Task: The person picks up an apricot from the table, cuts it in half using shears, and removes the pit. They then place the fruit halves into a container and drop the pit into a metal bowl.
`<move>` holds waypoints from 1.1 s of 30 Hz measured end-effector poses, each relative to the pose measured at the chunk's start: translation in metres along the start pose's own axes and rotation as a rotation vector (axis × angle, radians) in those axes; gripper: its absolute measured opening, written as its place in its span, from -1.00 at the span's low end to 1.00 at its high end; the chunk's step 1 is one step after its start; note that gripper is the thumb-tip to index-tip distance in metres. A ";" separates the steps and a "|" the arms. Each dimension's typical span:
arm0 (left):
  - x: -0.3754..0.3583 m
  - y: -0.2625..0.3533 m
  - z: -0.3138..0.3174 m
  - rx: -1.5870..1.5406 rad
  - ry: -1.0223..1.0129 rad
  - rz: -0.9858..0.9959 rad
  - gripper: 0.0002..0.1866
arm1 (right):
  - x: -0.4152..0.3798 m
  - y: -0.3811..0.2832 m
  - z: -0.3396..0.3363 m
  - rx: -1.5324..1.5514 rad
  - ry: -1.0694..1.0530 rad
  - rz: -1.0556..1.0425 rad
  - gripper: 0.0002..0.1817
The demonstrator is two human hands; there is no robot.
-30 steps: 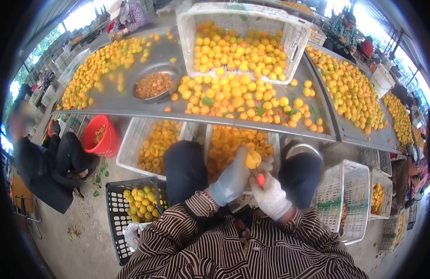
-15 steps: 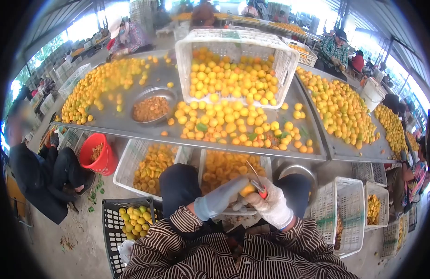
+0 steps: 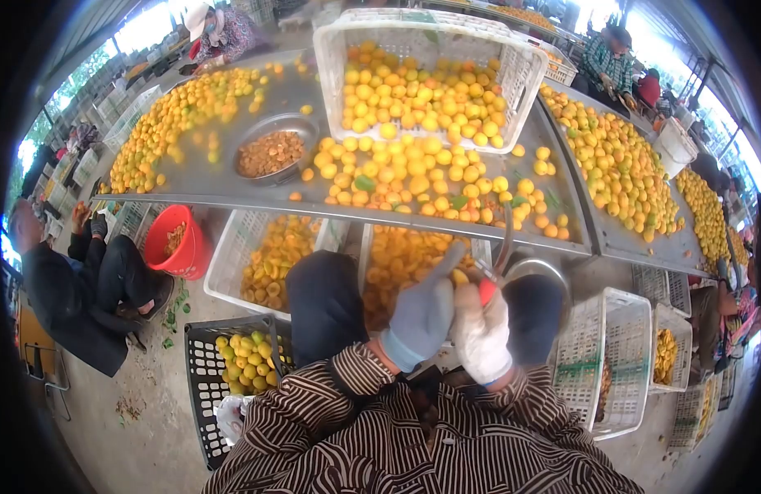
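Observation:
My left hand (image 3: 421, 317), in a grey-blue glove, is closed around a yellow fruit (image 3: 460, 277) that shows only in part. Pressed close beside it, my right hand (image 3: 481, 333) wears a white glove and grips a knife (image 3: 505, 239) by its red handle, blade pointing up. Both hands are above my lap, over a white crate of opened fruit (image 3: 397, 243). Beyond them, a metal table (image 3: 356, 210) bears loose yellow fruit (image 3: 421, 173) and a tipped white crate (image 3: 516, 99) of fruit.
A metal bowl of pits (image 3: 269, 155) stands on the table. At left are a red bucket (image 3: 183, 255), a seated person (image 3: 67, 288) and a black crate (image 3: 201, 362) of fruit. White crates (image 3: 627, 362) and a steel bowl (image 3: 545, 267) stand at right. Other people work farther back.
My view has tilted down. Both hands have shifted slightly to the right and up relative to my lap, and the knife blade now points more upright.

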State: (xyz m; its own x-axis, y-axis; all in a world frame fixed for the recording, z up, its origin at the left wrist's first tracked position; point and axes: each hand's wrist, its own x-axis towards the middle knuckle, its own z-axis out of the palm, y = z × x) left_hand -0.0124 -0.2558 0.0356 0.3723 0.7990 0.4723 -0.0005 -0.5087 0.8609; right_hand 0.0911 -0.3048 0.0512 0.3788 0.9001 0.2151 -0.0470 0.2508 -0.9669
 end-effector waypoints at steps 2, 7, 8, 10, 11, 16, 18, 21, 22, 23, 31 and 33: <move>0.000 -0.006 0.001 0.072 -0.044 0.009 -0.47 | 0.006 -0.011 -0.009 0.106 -0.058 0.133 -0.58; 0.015 0.004 -0.027 -0.638 -0.320 -0.375 -0.49 | 0.022 -0.019 -0.018 0.722 -0.150 0.549 -0.42; 0.015 0.002 -0.024 -0.775 -0.288 -0.466 -0.50 | 0.021 -0.021 -0.019 0.721 -0.150 0.551 -0.42; 0.018 0.015 -0.028 -0.950 -0.233 -0.637 -0.53 | 0.019 -0.022 -0.018 0.590 -0.134 0.519 -0.50; 0.020 0.011 -0.028 -0.948 -0.229 -0.641 -0.53 | 0.019 -0.020 -0.021 0.592 -0.135 0.524 -0.50; 0.018 0.012 -0.026 -0.729 -0.321 -0.761 -0.49 | 0.021 -0.017 -0.027 0.267 -0.193 0.413 -0.71; 0.015 0.011 -0.023 -0.770 -0.298 -0.776 -0.49 | 0.023 -0.016 -0.027 0.295 -0.125 0.386 -0.71; 0.014 0.007 -0.022 -0.869 -0.282 -0.785 -0.51 | 0.029 -0.016 -0.030 0.195 -0.096 0.389 -0.75; 0.013 0.005 -0.021 -0.927 -0.288 -0.779 -0.53 | 0.030 -0.020 -0.031 0.117 -0.121 0.402 -0.77; 0.013 0.004 -0.020 -0.927 -0.290 -0.780 -0.53 | 0.031 -0.024 -0.031 0.039 -0.147 0.415 -0.78; 0.006 0.007 -0.007 -0.536 -0.297 -0.595 -0.51 | 0.049 -0.045 -0.023 0.528 0.094 0.040 -0.77; 0.005 0.014 -0.005 -0.517 -0.288 -0.572 -0.50 | 0.050 -0.042 -0.019 0.622 0.095 0.041 -0.75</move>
State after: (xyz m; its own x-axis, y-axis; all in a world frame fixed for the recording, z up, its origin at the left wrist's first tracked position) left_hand -0.0149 -0.2576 0.0507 0.6684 0.7403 -0.0719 -0.1396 0.2198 0.9655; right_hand 0.1295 -0.2773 0.1003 0.4445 0.8850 0.1382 -0.5816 0.4025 -0.7069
